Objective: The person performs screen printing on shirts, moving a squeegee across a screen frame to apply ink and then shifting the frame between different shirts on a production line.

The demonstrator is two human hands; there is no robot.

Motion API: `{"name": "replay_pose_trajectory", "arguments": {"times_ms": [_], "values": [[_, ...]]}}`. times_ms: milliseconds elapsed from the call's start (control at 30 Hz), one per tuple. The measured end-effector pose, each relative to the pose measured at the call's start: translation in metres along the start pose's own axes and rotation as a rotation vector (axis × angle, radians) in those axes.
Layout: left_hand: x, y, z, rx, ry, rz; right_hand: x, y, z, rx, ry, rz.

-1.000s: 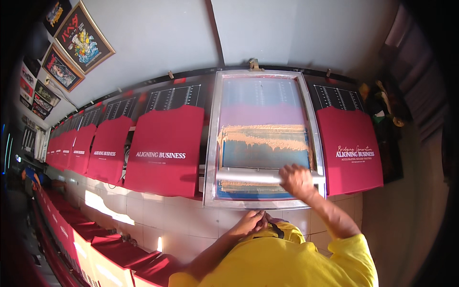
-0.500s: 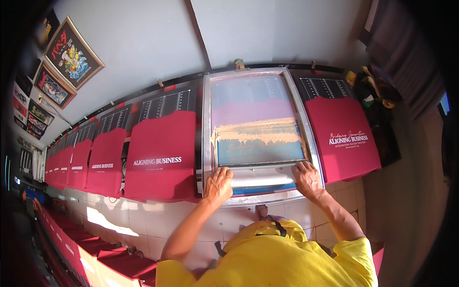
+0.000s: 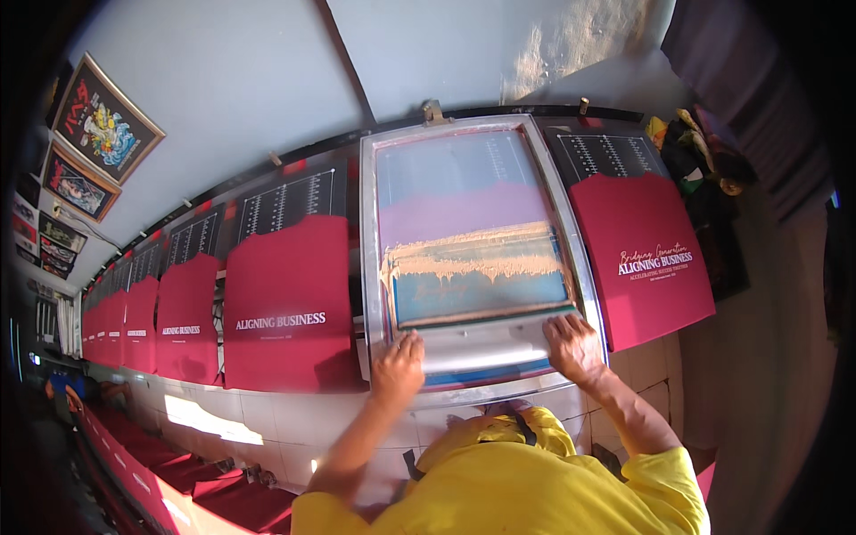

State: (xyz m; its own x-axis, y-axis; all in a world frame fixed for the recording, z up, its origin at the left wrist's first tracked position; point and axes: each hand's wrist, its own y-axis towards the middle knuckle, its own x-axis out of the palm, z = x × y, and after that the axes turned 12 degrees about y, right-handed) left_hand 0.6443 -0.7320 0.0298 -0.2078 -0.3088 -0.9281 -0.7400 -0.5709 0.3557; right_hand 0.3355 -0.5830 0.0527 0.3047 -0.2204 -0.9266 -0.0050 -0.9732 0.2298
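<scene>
A silver squeegee (image 3: 481,342) with a dark green blade edge lies crosswise at the near end of a metal-framed printing screen (image 3: 369,223). My left hand (image 3: 398,367) is closed round the squeegee's left end. At the opposite end, my right hand (image 3: 575,346) grips it with the fingers curled over the top. Beyond the blade, a ragged band of peach-gold ink (image 3: 481,256) crosses the blue stencil area of the mesh. A maroon shirt on the board shows dimly through the mesh. My thumbs are mostly hidden.
Maroon shirts with white print lie on black boards along the bench, one shirt (image 3: 642,259) to the right and several, such as this shirt (image 3: 287,294), to the left. A metal clamp (image 3: 432,111) stands behind the screen. More maroon shirts (image 3: 209,490) lie low on the left.
The view has turned slightly, and the scene sits a little differently in it. The squeegee shows more of its green edge. A bright patch of light now appears on the back wall.
</scene>
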Motion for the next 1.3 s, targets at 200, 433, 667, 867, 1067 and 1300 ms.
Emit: {"name": "replay_pose_trajectory", "arguments": {"times_ms": [200,433,667,867,1067,1300], "values": [[0.025,0.092,-0.048,-0.041,-0.078,-0.162,0.014,0.090,0.048,-0.042,-0.013,0.083],[-0.002,0.119,-0.055,-0.037,-0.109,-0.230,-0.001,0.114,0.060,0.004,-0.055,0.015],[-0.035,0.018,-0.004,-0.028,-0.087,-0.083,-0.020,0.007,-0.001,-0.080,0.096,0.060],[-0.013,-0.019,0.009,-0.042,-0.056,-0.054,-0.013,-0.012,-0.009,-0.062,0.042,0.043],[0.014,0.041,-0.026,0.005,-0.020,-0.089,0.005,0.048,0.021,-0.053,0.016,0.083],[0.015,0.128,-0.062,-0.009,-0.114,-0.233,0.007,0.121,0.065,-0.054,0.000,0.119]]}}
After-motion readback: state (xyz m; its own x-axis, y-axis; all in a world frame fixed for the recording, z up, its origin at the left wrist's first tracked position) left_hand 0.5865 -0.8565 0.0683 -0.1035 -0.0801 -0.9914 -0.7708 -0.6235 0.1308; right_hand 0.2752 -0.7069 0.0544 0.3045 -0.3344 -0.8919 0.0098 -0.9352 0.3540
